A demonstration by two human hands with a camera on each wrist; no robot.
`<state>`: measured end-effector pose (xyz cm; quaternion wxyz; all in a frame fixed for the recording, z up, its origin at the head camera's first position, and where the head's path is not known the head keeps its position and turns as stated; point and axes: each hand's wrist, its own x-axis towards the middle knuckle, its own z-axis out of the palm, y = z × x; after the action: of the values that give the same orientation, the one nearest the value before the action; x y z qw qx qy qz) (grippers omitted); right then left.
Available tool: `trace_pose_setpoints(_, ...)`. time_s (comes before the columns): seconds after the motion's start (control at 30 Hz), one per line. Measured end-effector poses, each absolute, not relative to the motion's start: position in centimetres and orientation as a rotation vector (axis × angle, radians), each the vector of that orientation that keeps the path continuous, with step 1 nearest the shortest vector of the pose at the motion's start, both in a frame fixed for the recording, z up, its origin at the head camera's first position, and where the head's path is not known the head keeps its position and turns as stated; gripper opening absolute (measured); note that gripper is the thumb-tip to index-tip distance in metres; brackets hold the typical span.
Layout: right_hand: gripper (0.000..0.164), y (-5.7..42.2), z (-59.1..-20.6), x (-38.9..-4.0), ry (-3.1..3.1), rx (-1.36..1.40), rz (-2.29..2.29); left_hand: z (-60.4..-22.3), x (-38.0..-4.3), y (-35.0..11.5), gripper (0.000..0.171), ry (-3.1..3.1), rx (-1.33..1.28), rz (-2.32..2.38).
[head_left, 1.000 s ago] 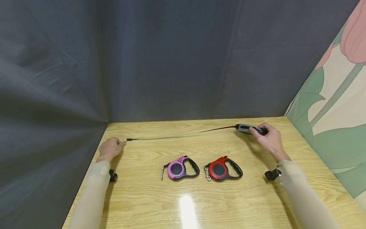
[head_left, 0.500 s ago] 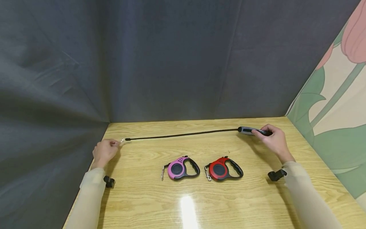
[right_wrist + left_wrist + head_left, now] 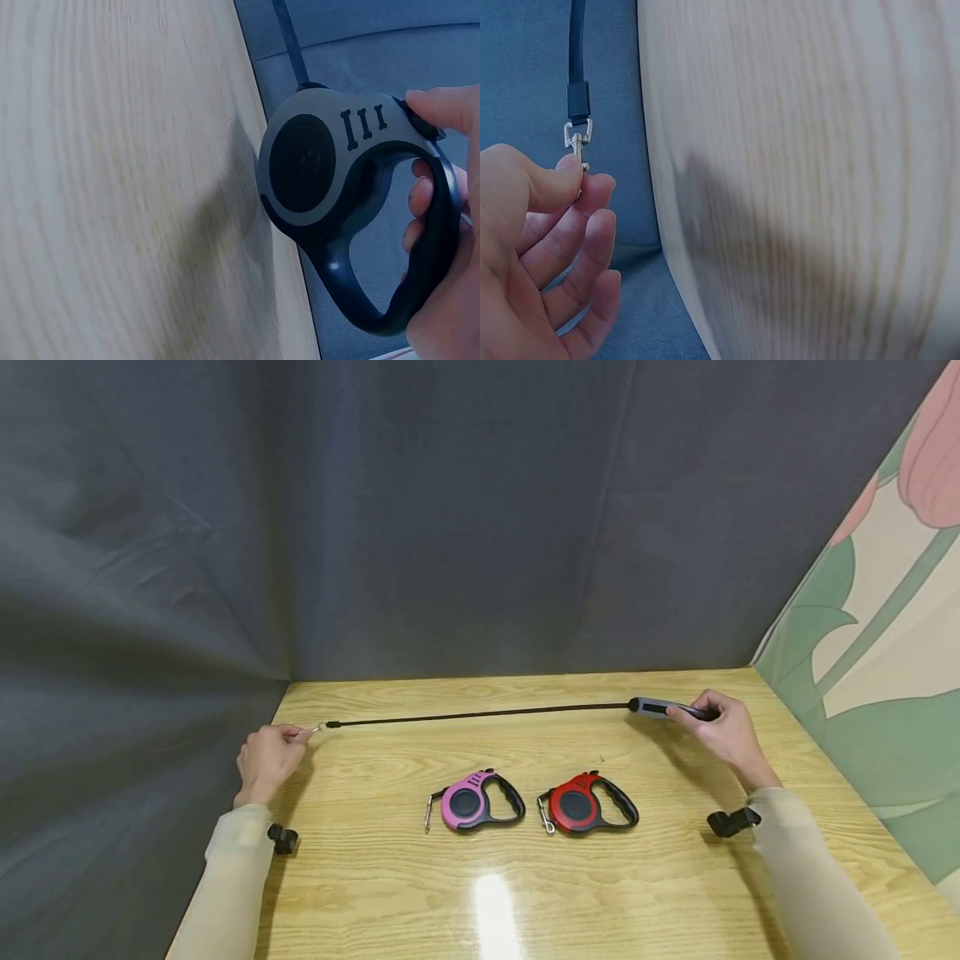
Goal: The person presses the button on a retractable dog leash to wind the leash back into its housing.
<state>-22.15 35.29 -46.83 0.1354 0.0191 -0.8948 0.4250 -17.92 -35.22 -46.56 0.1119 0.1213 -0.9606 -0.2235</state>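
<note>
My right hand grips the black handle of a grey retractable leash, its fingers wrapped through the loop and the thumb on the button at the top. From the casing a black strap runs taut to the left, above the table. At its far end is a silver snap hook. Thumb and forefinger of my left hand pinch that hook. A pink retractable leash and a red retractable leash lie side by side on the table, nearer to me.
The wooden table meets a dark grey curtain at its back and left. A panel with printed tulips borders the right side. Black wrist cameras sit on both forearms.
The strap has gone from slack and twisted to taut. My left hand has shifted slightly left, and the right hand slightly right and nearer with the grey leash. Both table leashes stay put.
</note>
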Motion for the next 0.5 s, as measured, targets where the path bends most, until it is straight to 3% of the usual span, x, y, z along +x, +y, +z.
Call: trace_pose_setpoints(0.5,0.034,35.04,-46.51,-21.56,-2.551,0.028,1.347,-46.37,-18.45,-34.64,0.031,-2.799,0.304,-0.662)
